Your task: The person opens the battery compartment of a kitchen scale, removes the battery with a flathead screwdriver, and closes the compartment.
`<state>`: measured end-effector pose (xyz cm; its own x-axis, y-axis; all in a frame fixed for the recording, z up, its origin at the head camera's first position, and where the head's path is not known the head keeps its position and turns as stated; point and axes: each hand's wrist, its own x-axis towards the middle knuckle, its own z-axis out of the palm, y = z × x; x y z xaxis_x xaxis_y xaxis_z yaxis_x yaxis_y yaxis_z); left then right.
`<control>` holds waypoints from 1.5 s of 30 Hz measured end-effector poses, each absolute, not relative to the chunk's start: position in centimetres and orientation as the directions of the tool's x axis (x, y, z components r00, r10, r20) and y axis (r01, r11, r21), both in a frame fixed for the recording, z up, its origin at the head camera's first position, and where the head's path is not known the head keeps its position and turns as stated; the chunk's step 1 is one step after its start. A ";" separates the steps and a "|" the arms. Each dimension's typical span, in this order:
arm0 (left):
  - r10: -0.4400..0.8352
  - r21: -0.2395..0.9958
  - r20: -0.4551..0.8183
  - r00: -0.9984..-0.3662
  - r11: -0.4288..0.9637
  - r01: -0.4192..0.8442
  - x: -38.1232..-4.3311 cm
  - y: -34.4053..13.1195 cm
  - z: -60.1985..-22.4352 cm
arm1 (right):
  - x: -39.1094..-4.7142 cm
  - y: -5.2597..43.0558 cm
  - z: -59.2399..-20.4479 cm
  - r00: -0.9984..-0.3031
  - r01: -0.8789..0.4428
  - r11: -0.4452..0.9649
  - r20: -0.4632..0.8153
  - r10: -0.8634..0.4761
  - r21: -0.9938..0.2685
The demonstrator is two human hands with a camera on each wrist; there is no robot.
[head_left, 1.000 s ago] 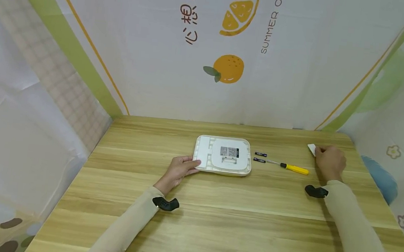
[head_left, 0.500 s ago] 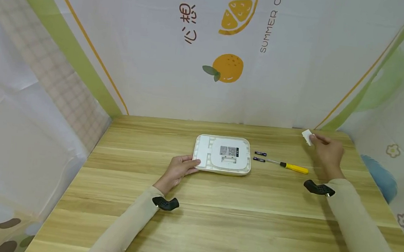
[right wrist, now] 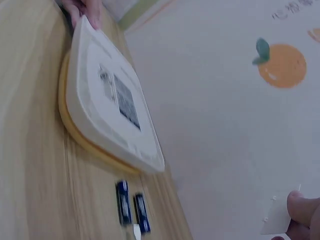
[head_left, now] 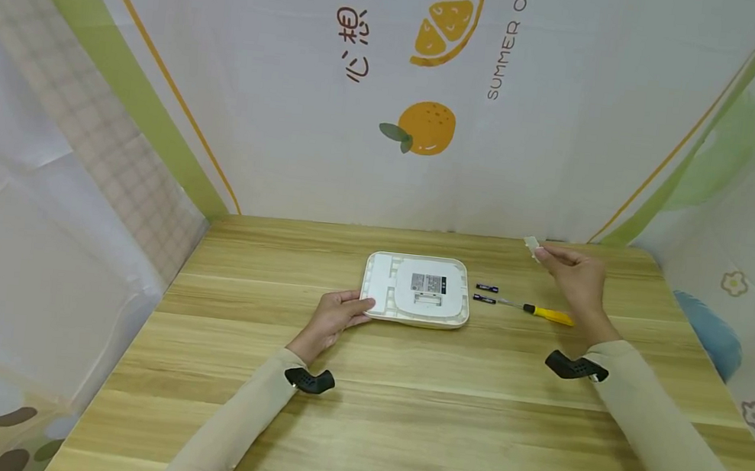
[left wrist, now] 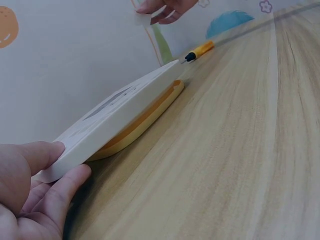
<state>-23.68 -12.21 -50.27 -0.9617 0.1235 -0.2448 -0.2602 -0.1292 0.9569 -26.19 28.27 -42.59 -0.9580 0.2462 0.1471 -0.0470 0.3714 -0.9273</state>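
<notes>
A white kitchen scale [head_left: 430, 315] lies underside up, its label and uncovered battery slot showing. In the left wrist view a yellow layer [left wrist: 130, 137] shows beneath the white body. My left hand [head_left: 334, 317] grips the scale's near left corner, thumb on top and fingers below. Raised over the back right of the table, my right hand [head_left: 576, 278] pinches a small white battery cover [head_left: 532, 243] between thumb and fingers. Tabs show along the cover [right wrist: 274, 220] in the right wrist view. Two dark batteries [head_left: 486, 288] lie just right of the scale.
A screwdriver [head_left: 552, 315] with a yellow handle lies right of the batteries, its tip near one of them. The wood-grain table [head_left: 401, 407] meets a printed curtain [head_left: 514, 181] at its back edge. Something blue [head_left: 708, 335] stands beyond the right edge.
My right hand has lifted the battery cover off the back right of the table and carried it left, toward the scale. The left hand and the scale have stayed put.
</notes>
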 end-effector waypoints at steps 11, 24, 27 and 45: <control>0.120 0.955 -0.249 -0.961 -0.133 -0.264 -23.6 -12.1 -50.3 | -25.0 23.5 -42.2 -0.964 -0.196 0.494 0.259 0.061 -0.847; 0.129 0.956 -0.251 -0.959 -0.121 -0.267 -23.7 -12.4 -50.4 | -24.8 18.4 -45.4 -0.836 -0.522 0.675 0.469 -0.285 -0.522; 0.125 0.954 -0.255 -0.959 -0.125 -0.271 -23.8 -12.3 -50.4 | -24.7 17.6 -46.0 -0.787 -0.588 0.673 0.508 -0.349 -0.449; 0.123 0.952 -0.258 -0.958 -0.134 -0.274 -23.8 -12.3 -50.4 | -24.5 14.6 -48.2 -0.776 -0.609 0.722 0.436 -0.456 -0.330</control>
